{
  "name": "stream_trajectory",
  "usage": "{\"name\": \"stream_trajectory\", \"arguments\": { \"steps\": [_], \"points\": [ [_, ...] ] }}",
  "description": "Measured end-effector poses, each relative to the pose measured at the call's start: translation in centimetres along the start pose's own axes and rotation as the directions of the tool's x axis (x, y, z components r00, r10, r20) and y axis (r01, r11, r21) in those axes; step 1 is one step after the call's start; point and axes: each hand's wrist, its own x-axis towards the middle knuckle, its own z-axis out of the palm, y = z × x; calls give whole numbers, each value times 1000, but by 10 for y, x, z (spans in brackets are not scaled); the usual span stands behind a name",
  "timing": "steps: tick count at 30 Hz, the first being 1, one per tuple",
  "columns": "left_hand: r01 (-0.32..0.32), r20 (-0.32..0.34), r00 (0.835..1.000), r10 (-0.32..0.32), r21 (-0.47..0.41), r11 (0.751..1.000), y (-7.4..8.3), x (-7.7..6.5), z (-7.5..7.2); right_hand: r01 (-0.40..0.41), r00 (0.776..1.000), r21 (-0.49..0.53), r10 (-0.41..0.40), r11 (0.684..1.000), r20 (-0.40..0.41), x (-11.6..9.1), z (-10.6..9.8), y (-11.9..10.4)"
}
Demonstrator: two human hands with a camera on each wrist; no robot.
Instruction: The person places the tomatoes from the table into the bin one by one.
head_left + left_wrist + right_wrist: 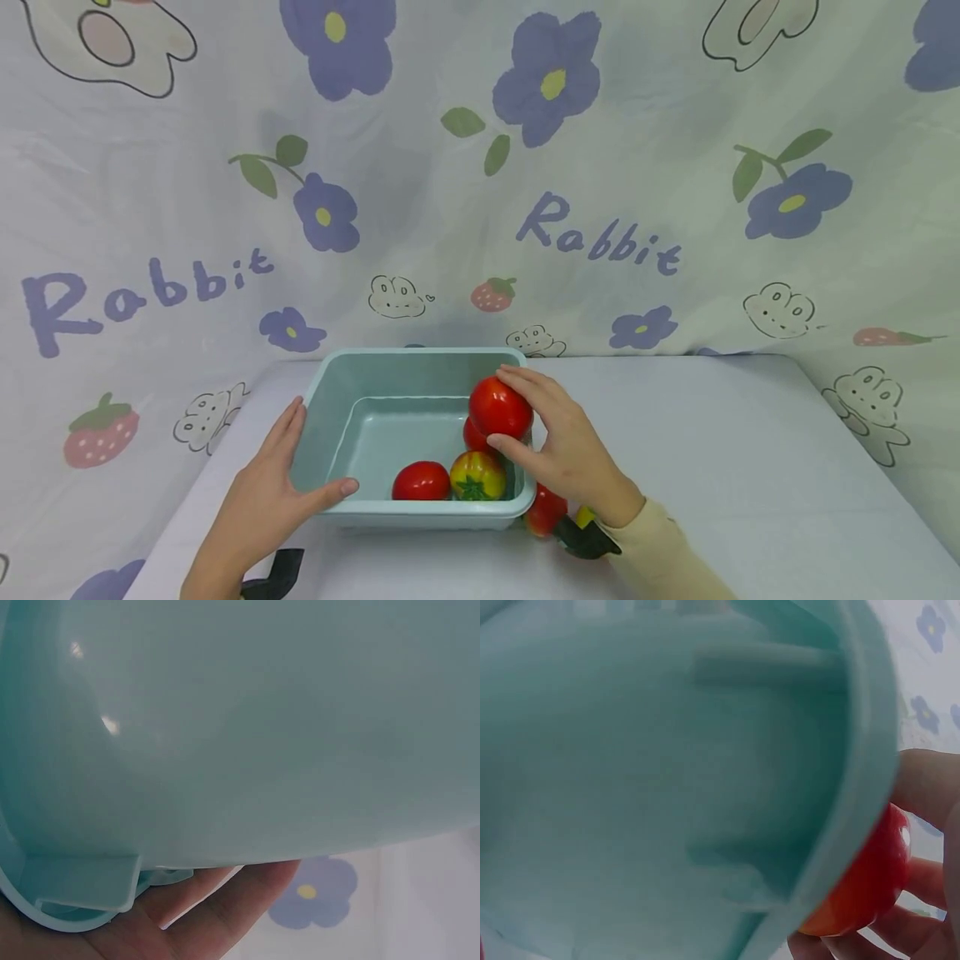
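Note:
A pale blue-green plastic bin (420, 508) stands on the table, its inside facing me. At its left side my left hand (266, 487) grips the front corner, thumb over the rim and fingers along the outer wall. My right hand (573, 437) holds a shiny red tomato (500, 407) between thumb and fingers, over the bin's right end. Below it another red tomato (474, 435) is partly hidden. Inside along the front lie a red tomato (422, 482) and a yellow-green one (478, 477) with a green star-shaped top. The right wrist view shows the held tomato (870, 881) beyond the rim.
Outside the bin's front right corner, a red fruit (545, 510) and a yellow piece (585, 517) lie partly behind my right wrist and its black strap (588, 540). A white cloth covers the table (712, 450). A printed curtain (420, 208) hangs behind.

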Motion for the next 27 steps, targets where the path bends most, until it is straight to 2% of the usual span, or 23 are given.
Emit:
{"name": "stream_trajectory", "arguments": {
  "steps": [14,27],
  "points": [
    [-11,-8,1000,11,0,1000,-1,0,1,10,998,41,-12,999,59,14,22,-6],
    [5,6,1000,-5,13,1000,-1,2,1,12,995,9,-13,1000,101,21,37,-8]
  ]
}}
